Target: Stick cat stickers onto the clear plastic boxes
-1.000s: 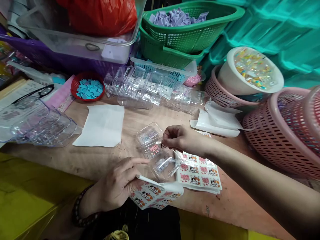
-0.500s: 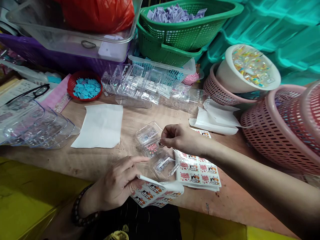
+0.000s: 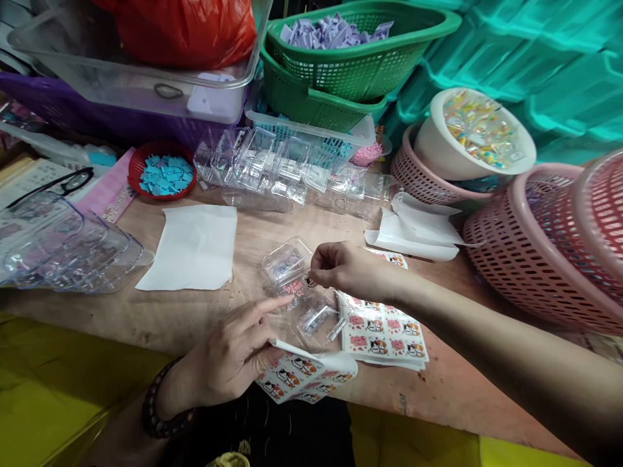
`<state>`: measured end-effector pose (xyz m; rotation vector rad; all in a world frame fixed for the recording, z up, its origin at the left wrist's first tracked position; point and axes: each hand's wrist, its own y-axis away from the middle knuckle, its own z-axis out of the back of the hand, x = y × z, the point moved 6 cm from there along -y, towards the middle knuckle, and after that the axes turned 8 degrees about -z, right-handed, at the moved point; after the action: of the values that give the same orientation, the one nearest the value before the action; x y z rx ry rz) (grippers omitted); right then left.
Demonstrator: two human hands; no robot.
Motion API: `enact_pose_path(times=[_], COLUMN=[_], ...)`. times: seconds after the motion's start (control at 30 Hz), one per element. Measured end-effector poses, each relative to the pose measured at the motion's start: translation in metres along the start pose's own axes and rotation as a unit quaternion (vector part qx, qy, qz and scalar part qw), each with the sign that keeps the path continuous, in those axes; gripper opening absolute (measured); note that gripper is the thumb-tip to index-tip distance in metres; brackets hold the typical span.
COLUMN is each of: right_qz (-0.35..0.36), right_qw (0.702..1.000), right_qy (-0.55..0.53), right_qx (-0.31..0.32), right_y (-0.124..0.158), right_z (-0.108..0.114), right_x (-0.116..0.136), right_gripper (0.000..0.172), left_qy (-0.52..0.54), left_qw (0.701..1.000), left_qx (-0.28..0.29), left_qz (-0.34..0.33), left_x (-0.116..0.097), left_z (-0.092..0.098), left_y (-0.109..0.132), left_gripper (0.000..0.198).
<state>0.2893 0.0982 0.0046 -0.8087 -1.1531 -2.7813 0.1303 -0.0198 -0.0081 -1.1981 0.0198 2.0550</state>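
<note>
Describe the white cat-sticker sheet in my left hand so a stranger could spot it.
Start at the near edge of the brown wooden table. There, the left hand, with a dark beaded bracelet, holds the white paper sticker sheet. It's bent over, unlike the flat stack of white sticker sheets beside it.

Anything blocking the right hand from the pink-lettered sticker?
Nothing visible: the right hand has its grip at the right end of the sticker. The left hand's index finger overlaps the near edge in view; contact is unclear.

red bag (image 3: 187, 32) cropped above, pink basket (image 3: 601, 214) cropped right, sticker sheets (image 3: 382, 331) partly behind right forearm (image 3: 467, 318)
</note>
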Motion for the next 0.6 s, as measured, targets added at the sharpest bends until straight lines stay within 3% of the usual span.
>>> enact_pose_path(times=[0.37, 0.6], right_qz=[0.006, 0.025], right_qw=[0.998, 0.974], right_qy=[0.063, 0.187], right_qx=[-0.025, -0.123], right_y=[0.004, 0.014], right_z=[0.0, -0.001], right_x=[0.006, 0.0], right_gripper=[0.015, 0.024], left_qy=[-0.049, -0.05], left_qw=[0.996, 0.994], left_qx=[0.069, 0.086], left_qz=[0.022, 0.049], left_x=[0.004, 0.006], left_z=[-0.008, -0.007], left_y=[-0.007, -0.01], left_gripper=[0.024, 0.024])
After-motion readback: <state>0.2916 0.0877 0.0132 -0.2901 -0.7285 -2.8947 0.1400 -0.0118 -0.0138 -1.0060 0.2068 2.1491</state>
